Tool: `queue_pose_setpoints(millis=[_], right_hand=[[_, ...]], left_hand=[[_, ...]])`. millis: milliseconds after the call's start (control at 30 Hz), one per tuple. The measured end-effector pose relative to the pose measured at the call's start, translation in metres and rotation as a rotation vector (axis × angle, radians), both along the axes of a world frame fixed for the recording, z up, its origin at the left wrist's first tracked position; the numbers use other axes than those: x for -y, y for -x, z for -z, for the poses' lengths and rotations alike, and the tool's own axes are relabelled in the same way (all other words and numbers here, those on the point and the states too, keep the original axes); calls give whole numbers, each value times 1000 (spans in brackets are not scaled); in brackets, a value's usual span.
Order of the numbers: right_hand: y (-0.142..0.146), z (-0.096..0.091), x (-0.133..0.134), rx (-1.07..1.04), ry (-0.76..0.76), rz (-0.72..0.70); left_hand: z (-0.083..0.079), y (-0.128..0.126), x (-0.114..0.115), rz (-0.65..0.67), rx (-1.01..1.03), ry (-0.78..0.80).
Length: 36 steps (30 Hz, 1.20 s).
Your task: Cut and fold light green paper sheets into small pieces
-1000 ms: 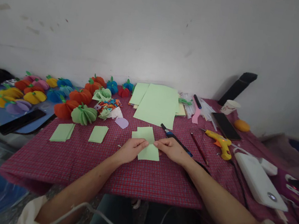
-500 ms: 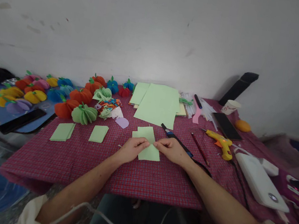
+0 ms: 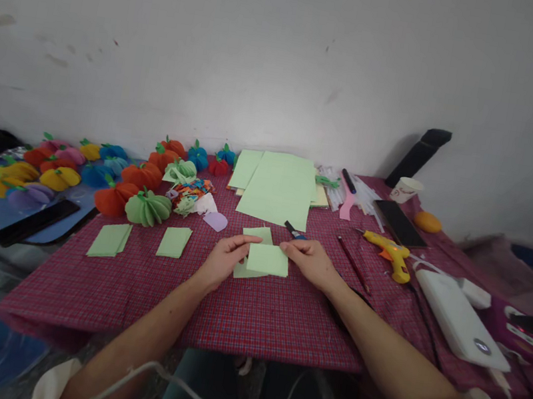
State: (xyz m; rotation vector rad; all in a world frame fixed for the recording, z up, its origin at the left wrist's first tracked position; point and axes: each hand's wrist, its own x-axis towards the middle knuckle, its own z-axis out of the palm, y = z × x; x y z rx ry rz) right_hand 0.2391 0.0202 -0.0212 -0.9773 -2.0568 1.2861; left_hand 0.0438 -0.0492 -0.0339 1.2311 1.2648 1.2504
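Table under a red checked cloth, creased. Near left: two small stacks of pale green paper, apart. Behind them, paper pumpkins, orange-red, green, blue; to their right, a heap of paper scraps, then a lilac cutout. Far centre: large green sheets, overlapping. Right: dark red pencil, yellow glue gun, white power bank; farther, black slab, orange fruit, paper cup.

Paper cup, orange fruit, purple power strip, pale wall
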Motion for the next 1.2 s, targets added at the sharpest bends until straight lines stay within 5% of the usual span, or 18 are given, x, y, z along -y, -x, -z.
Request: queue_pose_setpoints(millis=[500, 933, 1200], right_hand=[[-1, -5, 4, -23, -62, -87], [1, -1, 10, 65, -255, -124], [2, -3, 11, 74, -321, -171]], left_hand=[[-8, -8, 5, 75, 327, 117], [0, -11, 4, 190, -27, 68], [4, -9, 3, 207, -43, 59]])
